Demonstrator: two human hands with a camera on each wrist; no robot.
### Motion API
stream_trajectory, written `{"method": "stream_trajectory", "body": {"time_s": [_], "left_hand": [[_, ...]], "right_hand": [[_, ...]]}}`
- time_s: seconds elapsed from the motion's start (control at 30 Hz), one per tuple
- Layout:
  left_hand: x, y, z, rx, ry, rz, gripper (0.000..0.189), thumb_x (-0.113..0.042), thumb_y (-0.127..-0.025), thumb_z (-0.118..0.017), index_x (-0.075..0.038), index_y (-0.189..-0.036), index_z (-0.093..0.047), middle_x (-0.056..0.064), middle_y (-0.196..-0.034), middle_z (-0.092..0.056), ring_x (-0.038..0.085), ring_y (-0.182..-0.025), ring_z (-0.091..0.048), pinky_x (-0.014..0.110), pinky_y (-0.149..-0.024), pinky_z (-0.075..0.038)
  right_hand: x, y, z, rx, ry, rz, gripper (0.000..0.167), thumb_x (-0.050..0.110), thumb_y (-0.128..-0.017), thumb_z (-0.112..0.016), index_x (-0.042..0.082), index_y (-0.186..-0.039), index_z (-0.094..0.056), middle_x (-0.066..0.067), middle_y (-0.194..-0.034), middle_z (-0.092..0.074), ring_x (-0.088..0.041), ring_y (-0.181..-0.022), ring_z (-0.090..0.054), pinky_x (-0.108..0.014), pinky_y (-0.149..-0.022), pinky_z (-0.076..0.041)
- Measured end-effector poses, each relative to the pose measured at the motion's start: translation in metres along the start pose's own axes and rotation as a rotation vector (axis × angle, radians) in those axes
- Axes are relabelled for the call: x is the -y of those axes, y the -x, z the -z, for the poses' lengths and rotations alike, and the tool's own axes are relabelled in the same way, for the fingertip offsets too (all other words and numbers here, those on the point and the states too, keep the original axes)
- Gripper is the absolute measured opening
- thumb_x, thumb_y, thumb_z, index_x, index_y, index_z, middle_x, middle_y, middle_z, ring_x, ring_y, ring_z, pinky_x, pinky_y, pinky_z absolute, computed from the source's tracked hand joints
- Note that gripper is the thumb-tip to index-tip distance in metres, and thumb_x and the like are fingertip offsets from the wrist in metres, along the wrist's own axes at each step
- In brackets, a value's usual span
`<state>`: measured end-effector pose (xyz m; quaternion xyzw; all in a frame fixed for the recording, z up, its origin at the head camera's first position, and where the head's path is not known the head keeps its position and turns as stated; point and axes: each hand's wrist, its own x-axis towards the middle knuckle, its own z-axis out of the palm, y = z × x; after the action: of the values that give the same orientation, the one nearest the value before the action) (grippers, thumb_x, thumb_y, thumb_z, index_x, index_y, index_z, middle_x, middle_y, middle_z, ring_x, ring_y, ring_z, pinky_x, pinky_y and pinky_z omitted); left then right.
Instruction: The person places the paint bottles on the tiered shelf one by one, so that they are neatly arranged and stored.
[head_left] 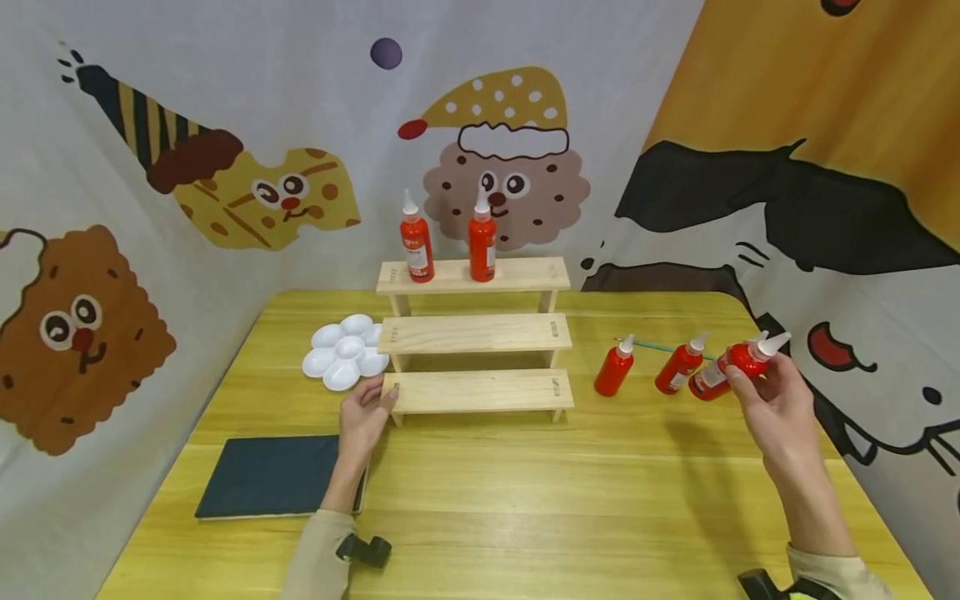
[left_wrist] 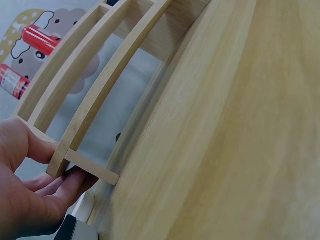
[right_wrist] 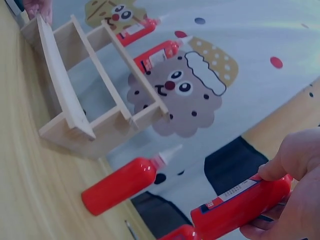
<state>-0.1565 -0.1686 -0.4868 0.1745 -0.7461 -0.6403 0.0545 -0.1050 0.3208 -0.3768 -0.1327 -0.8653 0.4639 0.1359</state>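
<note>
A three-tier wooden stand (head_left: 476, 390) is on the table, and my left hand (head_left: 363, 421) grips the left end of its lowest tier. In the left wrist view, the thumb lies on top of that board and the fingers are beneath. My right hand (head_left: 780, 408) holds a red paint bottle (right_wrist: 240, 205) with a white nozzle, tilted and raised at the right. Beside it, a red bottle (head_left: 679, 368) and another red bottle (head_left: 614, 371) stand on the table. On the top tier stand a labelled red bottle (head_left: 417, 248) and a second one (head_left: 482, 246).
A white flower-shaped palette (head_left: 347, 353) lies left of the stand. Nearer the front left is a dark flat pad (head_left: 270, 477), partly behind the left forearm. Behind the bottles lies a thin blue brush (head_left: 652, 345). A cartoon-printed curtain (head_left: 315, 75) hangs behind the table.
</note>
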Motion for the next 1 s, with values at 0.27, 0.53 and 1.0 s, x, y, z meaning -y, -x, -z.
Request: {"method": "stream_trajectory", "body": {"time_s": [0.27, 0.53, 1.0], "left_hand": [[-0.002, -0.002, 0.0, -0.002, -0.012, 0.005, 0.04, -0.006, -0.094, -0.068, 0.003, -0.133, -0.062, 0.027, -0.131, -0.063, 0.036, -0.119, -0.063, 0.007, -0.075, -0.05], [-0.001, -0.002, 0.0, -0.002, -0.006, -0.004, 0.041, -0.006, -0.094, -0.068, 0.003, -0.133, -0.062, 0.027, -0.131, -0.063, 0.038, -0.119, -0.063, 0.006, -0.075, -0.05], [0.0, 0.001, 0.001, -0.012, -0.016, -0.013, 0.039, -0.008, -0.094, -0.069, 0.003, -0.132, -0.063, 0.027, -0.13, -0.064, 0.03, -0.112, -0.065, 0.007, -0.074, -0.051]], "right_hand": [[0.022, -0.006, -0.005, 0.029, -0.008, 0.062, 0.054, 0.032, -0.105, -0.054, 0.014, -0.153, -0.036, -0.016, -0.146, -0.049, -0.005, -0.119, -0.053, -0.014, -0.094, -0.052], [0.048, -0.02, -0.015, 0.102, -0.043, 0.132, 0.06, 0.031, -0.106, -0.052, 0.006, -0.156, -0.029, -0.025, -0.151, -0.045, -0.038, -0.136, -0.05, -0.034, -0.098, -0.056], [0.099, -0.047, -0.046, 0.207, -0.106, 0.174, 0.059, 0.033, -0.105, -0.054, 0.006, -0.154, -0.033, -0.02, -0.152, -0.047, -0.037, -0.135, -0.049, -0.057, -0.114, -0.042]]}}
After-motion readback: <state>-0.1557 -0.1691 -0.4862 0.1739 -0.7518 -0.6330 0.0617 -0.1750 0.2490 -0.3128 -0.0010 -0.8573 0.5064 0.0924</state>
